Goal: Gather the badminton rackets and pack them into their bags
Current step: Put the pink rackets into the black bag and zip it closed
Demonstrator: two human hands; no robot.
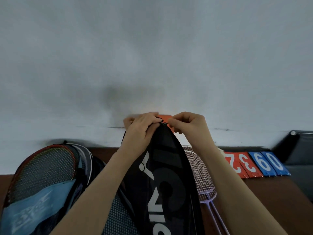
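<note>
A black racket bag (162,175) with white lettering stands upright in front of me. My left hand (140,129) grips the bag's top end. My right hand (188,123) pinches a small zipper pull at the very tip. To the right of the bag lie pale lilac rackets (201,177) with white strings, two shafts showing. At the left, a red-framed racket (40,168) rests on a blue and grey bag (42,206). What is inside the black bag is hidden.
Red and blue number cards (257,164) lie at the right on the brown surface (274,197). An orange object (166,118) peeks out behind my hands. A pale wall (152,56) fills the upper view. A dark chair-like shape (298,150) stands at the far right.
</note>
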